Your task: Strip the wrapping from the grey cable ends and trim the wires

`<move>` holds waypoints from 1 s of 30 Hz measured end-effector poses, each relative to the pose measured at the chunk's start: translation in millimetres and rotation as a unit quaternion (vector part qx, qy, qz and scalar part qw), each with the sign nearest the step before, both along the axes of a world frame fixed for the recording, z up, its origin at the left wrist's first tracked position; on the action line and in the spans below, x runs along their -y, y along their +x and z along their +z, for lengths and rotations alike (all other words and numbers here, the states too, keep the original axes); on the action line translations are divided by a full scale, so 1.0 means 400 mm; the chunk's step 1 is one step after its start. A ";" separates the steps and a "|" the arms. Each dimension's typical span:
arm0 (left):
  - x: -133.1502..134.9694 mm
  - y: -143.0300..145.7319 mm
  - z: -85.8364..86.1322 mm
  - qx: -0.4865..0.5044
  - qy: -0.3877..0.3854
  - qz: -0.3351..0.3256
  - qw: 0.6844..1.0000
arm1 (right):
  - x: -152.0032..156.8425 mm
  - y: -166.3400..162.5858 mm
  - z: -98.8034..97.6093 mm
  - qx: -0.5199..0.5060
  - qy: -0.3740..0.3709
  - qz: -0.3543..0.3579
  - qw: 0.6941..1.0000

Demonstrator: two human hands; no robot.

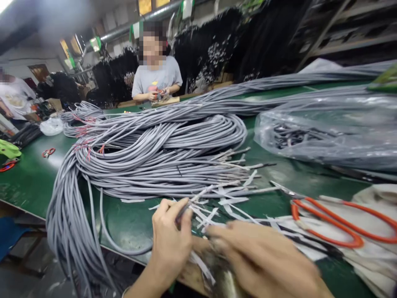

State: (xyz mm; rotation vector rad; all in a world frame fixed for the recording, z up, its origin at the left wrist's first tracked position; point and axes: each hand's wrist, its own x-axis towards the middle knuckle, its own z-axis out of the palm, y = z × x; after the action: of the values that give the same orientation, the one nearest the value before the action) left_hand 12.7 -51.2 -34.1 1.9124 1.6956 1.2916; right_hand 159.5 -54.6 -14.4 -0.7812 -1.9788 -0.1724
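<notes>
My left hand (pixel 170 240) pinches the stripped end of a grey cable (pixel 186 205) near the table's front edge, fingers closed round it. My right hand (pixel 263 260) lies just right of it, blurred by motion, its fingers pointing left towards the cable end; what it holds is not visible. A big bundle of grey cables (pixel 161 153) is coiled across the green table (pixel 27 182), with the stripped ends (pixel 235 165) and loose white strips (pixel 229 203) fanned out in front of my hands. Some cables hang over the front edge at the left.
Orange-handled scissors (pixel 338 223) lie on white cloth at the right. A clear plastic bag (pixel 328 132) of parts sits behind them. A person in a grey shirt (pixel 156 78) works across the table; another person's sleeve (pixel 14 97) shows at far left. Small red tools (pixel 48 152) lie at the left.
</notes>
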 end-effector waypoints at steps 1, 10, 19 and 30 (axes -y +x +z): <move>0.001 0.000 0.001 0.010 0.007 0.002 1.000 | -0.011 0.008 0.010 0.001 0.005 -0.014 1.000; 0.016 0.018 -0.017 0.077 0.018 -0.003 0.997 | -0.046 -0.016 0.004 -0.001 0.015 -0.045 0.999; 0.016 0.020 -0.020 0.105 -0.009 -0.014 0.994 | -0.042 -0.021 -0.018 0.002 -0.008 -0.038 0.999; 0.017 0.025 -0.016 0.129 0.011 0.000 0.992 | -0.039 -0.020 -0.022 -0.026 -0.044 -0.043 0.998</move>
State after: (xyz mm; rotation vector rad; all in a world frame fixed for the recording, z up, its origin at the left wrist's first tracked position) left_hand 22.8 -57.8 -40.6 1.6716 1.5568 1.4885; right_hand 151.4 -38.9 -23.1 -0.9201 -1.9144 -0.1147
